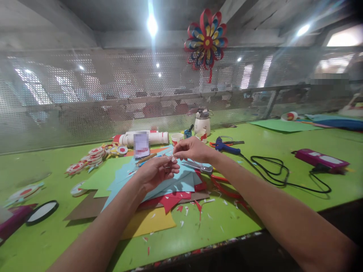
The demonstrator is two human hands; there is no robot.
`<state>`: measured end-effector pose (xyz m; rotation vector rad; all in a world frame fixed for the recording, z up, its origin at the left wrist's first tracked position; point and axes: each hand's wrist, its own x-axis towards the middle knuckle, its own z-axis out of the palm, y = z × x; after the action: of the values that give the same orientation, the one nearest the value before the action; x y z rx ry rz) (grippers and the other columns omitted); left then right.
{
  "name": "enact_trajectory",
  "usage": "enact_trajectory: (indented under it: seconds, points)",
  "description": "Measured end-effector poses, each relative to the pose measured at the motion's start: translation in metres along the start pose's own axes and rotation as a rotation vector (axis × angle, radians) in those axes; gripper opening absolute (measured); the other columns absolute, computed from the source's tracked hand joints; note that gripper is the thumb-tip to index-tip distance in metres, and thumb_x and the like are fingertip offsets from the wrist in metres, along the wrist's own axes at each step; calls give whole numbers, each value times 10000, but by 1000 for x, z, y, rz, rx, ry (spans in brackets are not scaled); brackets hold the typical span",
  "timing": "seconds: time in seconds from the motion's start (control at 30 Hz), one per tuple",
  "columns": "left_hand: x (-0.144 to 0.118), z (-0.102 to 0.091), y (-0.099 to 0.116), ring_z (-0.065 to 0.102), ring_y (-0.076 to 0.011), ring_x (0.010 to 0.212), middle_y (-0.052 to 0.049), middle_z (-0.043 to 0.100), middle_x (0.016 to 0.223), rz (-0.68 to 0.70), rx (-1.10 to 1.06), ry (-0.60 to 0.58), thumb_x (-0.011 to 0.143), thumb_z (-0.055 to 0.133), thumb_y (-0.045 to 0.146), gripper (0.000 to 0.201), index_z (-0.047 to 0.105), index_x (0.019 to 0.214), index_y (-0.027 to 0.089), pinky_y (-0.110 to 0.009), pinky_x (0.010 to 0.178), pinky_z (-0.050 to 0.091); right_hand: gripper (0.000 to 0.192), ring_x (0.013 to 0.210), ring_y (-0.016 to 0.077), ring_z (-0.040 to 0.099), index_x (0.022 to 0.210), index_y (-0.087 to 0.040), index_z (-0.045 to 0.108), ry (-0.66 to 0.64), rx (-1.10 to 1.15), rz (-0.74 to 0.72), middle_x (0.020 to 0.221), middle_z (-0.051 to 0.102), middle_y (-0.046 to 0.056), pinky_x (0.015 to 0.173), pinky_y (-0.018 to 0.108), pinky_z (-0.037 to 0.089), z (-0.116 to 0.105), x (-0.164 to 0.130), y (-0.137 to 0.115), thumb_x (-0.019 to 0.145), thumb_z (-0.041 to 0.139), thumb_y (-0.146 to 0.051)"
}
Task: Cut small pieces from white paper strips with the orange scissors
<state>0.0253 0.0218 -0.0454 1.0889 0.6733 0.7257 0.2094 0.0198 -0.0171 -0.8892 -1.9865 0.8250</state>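
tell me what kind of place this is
Probably a paper-craft workbench: loose coloured paper sheets on a green table, a blue glue gun, and a looped red-blue-yellow paper flower hung above.

One camera on the person's head looks forward and down, close over the green table.

Taking the scissors as landmark: paper sheets are lying under and left of them, the glue gun sitting behind-right, the bottle standing farther behind.

No readable text, label, brand or number anywhere.
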Motion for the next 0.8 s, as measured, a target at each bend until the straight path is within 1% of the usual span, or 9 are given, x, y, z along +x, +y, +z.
enact_trajectory:
  seconds: [0.2,0.3,0.4,0.5,0.57,0.67,0.73,0.8]
  points:
    - [-3,3,1,599,-117,629,-77,662,701,72,-16,-42,755,661,224,121,663,762,103,-224,605,468,43,518,86,510,712,-116,653,-17,35,-4,551,567,-33,489,221,407,-3,-1,-5,715,632,-154]
    - [-3,4,1,591,-111,624,-69,653,694,79,-14,-57,751,666,226,121,660,758,105,-220,604,466,28,528,87,518,710,-120,652,-26,58,-1,561,575,-33,494,221,408,-4,-2,-6,711,632,-140]
    - [-3,4,1,589,-109,615,-69,652,688,68,-11,-47,753,665,230,124,661,753,106,-218,601,465,15,526,88,524,705,-120,657,-33,86,5,559,584,-30,490,222,405,-5,-2,-5,704,646,-131]
    - [-3,5,1,600,-120,620,-85,662,698,78,7,-9,760,659,250,151,669,758,99,-227,604,467,19,508,86,523,697,-120,658,-31,132,11,556,590,-28,487,228,404,-5,-1,-1,707,658,-136]
    - [-4,8,1,615,-138,639,-100,673,720,130,48,6,788,627,303,211,672,776,97,-239,604,468,30,500,83,518,703,-120,656,-24,180,11,565,593,-27,489,231,405,-6,-1,2,715,665,-146]
    - [-6,12,2,625,-162,655,-107,680,726,275,155,-6,816,577,398,307,668,789,106,-262,596,466,58,515,82,522,736,-119,655,-27,268,9,589,594,-24,503,231,409,-9,-2,6,736,679,-171]
    - [-7,14,3,618,-163,655,-93,677,718,394,253,-16,803,595,405,298,665,777,117,-274,610,472,74,528,83,527,761,-118,657,-49,330,11,603,595,-22,514,230,414,-12,-3,6,750,685,-186]
    - [-9,16,3,612,-161,657,-79,677,719,491,356,-15,788,625,369,247,666,763,126,-287,637,482,77,536,83,532,783,-121,658,-81,390,15,617,599,-21,526,230,422,-13,-4,5,760,685,-190]
